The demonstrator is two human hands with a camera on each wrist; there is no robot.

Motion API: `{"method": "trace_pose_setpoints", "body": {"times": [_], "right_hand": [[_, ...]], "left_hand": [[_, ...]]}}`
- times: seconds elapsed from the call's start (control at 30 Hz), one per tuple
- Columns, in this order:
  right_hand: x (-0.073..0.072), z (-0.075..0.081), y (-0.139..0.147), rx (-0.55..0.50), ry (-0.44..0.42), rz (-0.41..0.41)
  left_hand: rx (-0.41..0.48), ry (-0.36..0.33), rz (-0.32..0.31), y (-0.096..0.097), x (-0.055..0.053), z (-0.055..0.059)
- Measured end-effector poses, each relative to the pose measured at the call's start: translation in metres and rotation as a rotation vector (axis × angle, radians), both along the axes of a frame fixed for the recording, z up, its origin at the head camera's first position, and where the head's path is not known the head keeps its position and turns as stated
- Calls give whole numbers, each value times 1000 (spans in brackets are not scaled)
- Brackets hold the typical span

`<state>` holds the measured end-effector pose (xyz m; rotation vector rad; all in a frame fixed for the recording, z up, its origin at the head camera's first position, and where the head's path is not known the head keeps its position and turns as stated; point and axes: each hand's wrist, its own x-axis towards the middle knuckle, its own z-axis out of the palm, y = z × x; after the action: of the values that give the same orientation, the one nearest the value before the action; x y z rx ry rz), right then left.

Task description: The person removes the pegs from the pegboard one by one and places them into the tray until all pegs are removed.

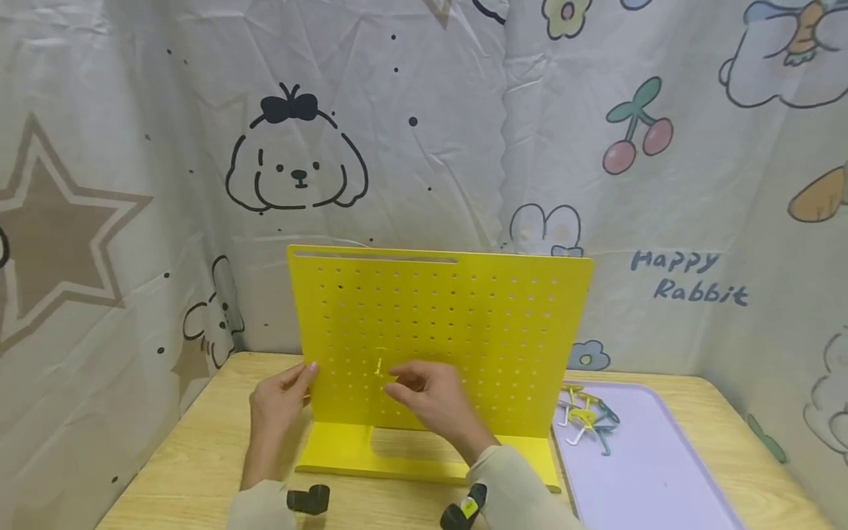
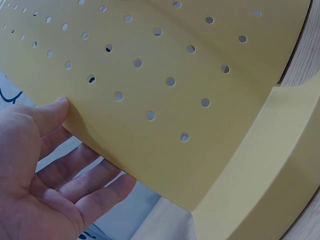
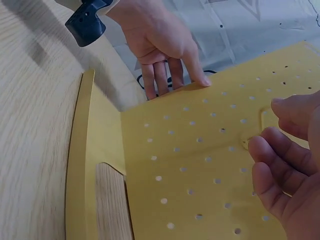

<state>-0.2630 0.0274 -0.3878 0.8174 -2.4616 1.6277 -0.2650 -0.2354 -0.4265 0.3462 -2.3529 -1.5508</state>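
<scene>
A yellow pegboard (image 1: 424, 324) stands upright on its yellow base. At its left edge, my left hand (image 1: 278, 401) grips the board, with the thumb on the front face and the other fingers behind, as the left wrist view shows. One yellow hook (image 1: 379, 366) sits on the board's face, left of the middle. Just right of it is my right hand (image 1: 433, 401), its fingers loosely bent and a small gap seeming to part them from the hook. In the right wrist view the thumb and fingertips (image 3: 260, 145) partly overlap the hook (image 3: 261, 120).
To the right, a lilac tray (image 1: 652, 456) lies on the wooden table (image 1: 199, 434). Several yellow, white and green hooks (image 1: 586, 416) are heaped at the tray's far left corner, close to the board. A printed curtain (image 1: 424, 147) hangs behind and at both sides.
</scene>
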Motion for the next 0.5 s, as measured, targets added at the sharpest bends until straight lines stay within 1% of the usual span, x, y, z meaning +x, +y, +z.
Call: {"method": "trace_pose_setpoints", "body": {"times": [0.13, 0.3, 0.5], "right_hand": [[-5, -2, -12, -4, -5, -13], [-9, -3, -22, 4, -12, -11], [-13, -5, -24, -3, 18, -26]], "left_hand": [[-1, -5, 2, -1, 2, 1], [-2, -11, -2, -2, 4, 0], [2, 5, -2, -1, 0, 0]]}}
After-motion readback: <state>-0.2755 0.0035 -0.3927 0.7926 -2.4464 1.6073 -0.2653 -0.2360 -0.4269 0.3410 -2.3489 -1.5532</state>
